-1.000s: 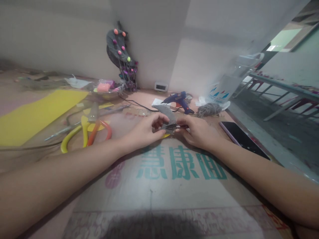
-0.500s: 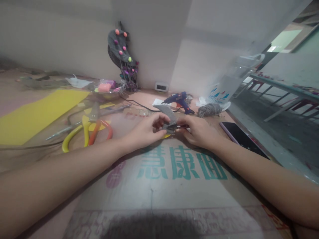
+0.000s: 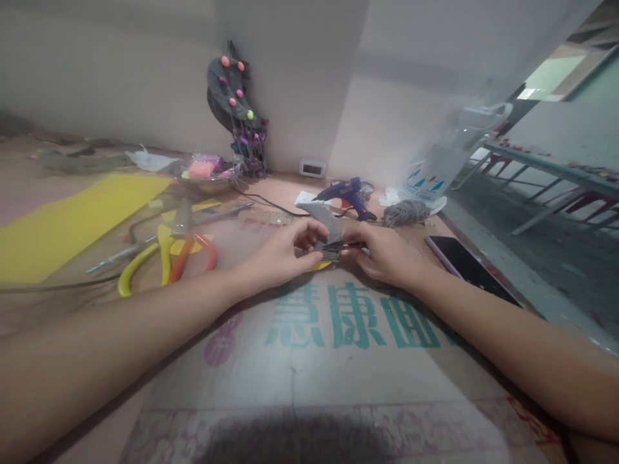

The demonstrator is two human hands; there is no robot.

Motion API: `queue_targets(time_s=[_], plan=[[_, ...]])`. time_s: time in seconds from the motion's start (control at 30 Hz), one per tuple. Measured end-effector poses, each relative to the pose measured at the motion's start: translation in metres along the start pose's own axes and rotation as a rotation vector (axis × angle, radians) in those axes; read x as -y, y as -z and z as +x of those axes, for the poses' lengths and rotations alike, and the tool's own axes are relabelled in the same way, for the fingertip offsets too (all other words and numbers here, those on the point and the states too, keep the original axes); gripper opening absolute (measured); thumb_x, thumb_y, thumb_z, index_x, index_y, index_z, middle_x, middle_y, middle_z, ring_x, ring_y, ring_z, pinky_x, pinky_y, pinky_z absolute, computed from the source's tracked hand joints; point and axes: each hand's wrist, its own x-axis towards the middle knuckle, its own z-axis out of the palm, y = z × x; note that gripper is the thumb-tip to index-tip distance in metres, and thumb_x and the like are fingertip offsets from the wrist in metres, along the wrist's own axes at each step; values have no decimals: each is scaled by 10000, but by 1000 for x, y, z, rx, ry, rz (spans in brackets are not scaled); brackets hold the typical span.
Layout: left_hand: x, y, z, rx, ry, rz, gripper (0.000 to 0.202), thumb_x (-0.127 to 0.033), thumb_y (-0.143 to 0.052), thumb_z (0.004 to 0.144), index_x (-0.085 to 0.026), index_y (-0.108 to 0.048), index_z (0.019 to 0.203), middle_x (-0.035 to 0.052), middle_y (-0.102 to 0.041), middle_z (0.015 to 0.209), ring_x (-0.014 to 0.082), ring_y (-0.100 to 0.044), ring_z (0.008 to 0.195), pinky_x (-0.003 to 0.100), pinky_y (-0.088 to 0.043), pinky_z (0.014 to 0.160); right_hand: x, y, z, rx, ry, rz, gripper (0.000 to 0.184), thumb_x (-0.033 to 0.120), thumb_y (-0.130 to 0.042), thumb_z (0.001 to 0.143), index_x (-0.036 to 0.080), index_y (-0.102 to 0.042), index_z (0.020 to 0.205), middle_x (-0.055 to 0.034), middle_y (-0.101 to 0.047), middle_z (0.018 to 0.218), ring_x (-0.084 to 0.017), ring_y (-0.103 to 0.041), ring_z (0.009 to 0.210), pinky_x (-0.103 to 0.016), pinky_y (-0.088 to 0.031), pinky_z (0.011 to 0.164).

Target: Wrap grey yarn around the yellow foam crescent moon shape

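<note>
At the frame's centre, the left hand (image 3: 287,250) pinches a gray crescent (image 3: 329,222), its tip pointing upper left, long axis slanting to lower right, while the right hand (image 3: 384,254) grips an unclear dark thing (image 3: 354,245).

The light is dim, greyish and soft, leaving colours muted. A diagonal edge splits the wall (image 3: 401,109) into darker grey at left and a paler patch at right. A rounded, fuzzy shadow darkens the near edge of the tabletop (image 3: 232,380), and softer shadows follow the forearms (image 3: 145,335). The brightest glare sits small at upper right. Wide-angle distortion stretches the forearms toward the corners and leans the bottle (image 3: 430,171) outward. The far left smears; the grey crescent (image 3: 325,219) lacks crisp detail.
</note>
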Motion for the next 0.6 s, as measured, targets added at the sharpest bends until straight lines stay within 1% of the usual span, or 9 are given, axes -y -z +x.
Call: queue_targets(time_s=[0.2,0.4,0.6], plan=[[2,0,0,-2,-1,-2,240,-198,-596,839,-197,-548,1074,35,-605,1025,140,-575,876,302,-489,807,0,-3,-1,-4,-20,-4,126,237,-570,858,184,-628,957,-54,-702,850,-188,-633,739,-271,-412,654],[0,-1,1,-10,30,-20,240,-193,-605,826,-190,-543,1058,40,-609,1010,140,-576,857,304,-491,791,-3,-6,-5,-39,43,21,198,314,-558,886,172,-619,1010,-73,-699,859,-194,-643,740,-271,-422,653],[0,-1,1,-9,33,-33,252,-184,-607,819,-180,-548,1064,40,-608,1002,138,-571,844,304,-486,788,-2,-5,-6,-58,49,9,190,296,-563,878,174,-621,1011,-71,-702,850,-196,-645,729,-269,-422,639]])
